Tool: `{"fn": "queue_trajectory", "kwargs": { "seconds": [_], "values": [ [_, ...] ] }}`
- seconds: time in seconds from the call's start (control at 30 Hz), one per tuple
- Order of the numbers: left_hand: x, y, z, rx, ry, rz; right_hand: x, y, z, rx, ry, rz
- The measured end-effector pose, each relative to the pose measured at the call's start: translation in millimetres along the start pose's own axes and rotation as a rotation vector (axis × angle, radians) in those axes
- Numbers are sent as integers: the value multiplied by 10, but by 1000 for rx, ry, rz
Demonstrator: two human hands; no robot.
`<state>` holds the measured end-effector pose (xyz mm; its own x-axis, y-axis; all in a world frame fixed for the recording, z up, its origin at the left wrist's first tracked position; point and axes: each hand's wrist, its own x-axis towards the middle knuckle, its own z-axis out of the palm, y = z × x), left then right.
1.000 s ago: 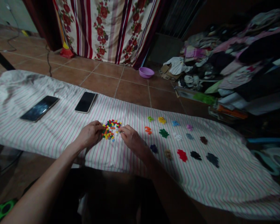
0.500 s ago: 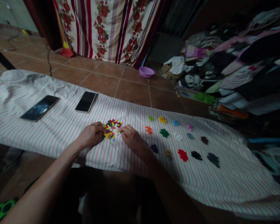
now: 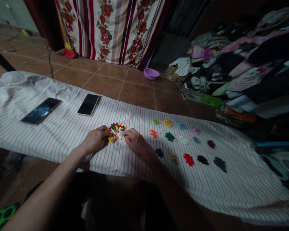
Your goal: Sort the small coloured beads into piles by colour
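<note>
- Fingers of the left hand (image 3: 96, 138) are bent at the left rim of the mixed pile (image 3: 116, 128), touching it; whether they pinch a piece, I cannot tell.
- Fingers of the right hand (image 3: 135, 141) are curled, thumb and forefinger drawn together at the pile's right side; the tips are too small to show a held piece.
- Compared with the earlier frames, the left fingertips have shifted slightly rightward; the pile's left rim now shows a little farther right; the right hand has barely changed; the single-colour heaps keep their layout.
- The mixed pile lies between the two hands on the cloth-covered tabletop (image 3: 130, 165); a light blue piece (image 3: 117, 144) sits at its near side.
- To the right, the single-colour heaps lie in three rough rows; the lime heap (image 3: 155, 122) and orange heap (image 3: 153, 133) are at the left ends of the far and middle rows; the navy heap (image 3: 159, 152) is just beside the right forearm.
- The tabletop's near edge runs under both forearms; its far edge passes beyond the pile, with tiled floor (image 3: 137, 94) past it.
- Open cloth lies between the pile and the smaller phone (image 3: 88, 104), with the larger phone (image 3: 40, 111) farther left; more stretches right of the dark grey heap (image 3: 220, 164).
</note>
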<state>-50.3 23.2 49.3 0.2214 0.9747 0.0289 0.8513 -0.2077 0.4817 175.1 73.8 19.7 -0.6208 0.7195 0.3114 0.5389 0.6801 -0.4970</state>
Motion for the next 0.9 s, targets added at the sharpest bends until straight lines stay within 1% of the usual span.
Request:
{"fn": "queue_trajectory", "kwargs": {
  "seconds": [0.13, 0.27, 0.5, 0.6, 0.7, 0.9],
  "values": [
    [2, 29, 35, 17, 15, 29, 4, 6, 8, 3, 6, 5],
    [16, 47, 52, 60, -9, 66, 5, -5, 4, 3, -9, 13],
    [33, 54, 49, 87, -20, 70, -3, -27, -8, -19, -21, 28],
    [35, 45, 57, 72, 16, 61, -17, -65, -33, -33, -32, 34],
    [46, 24, 73, 67, 28, 68, -30, -89, -51, -49, -43, 26],
    [66, 14, 74, 81, -5, 51, -76, -48, -71, -97, -29, -15]
  ]
}}
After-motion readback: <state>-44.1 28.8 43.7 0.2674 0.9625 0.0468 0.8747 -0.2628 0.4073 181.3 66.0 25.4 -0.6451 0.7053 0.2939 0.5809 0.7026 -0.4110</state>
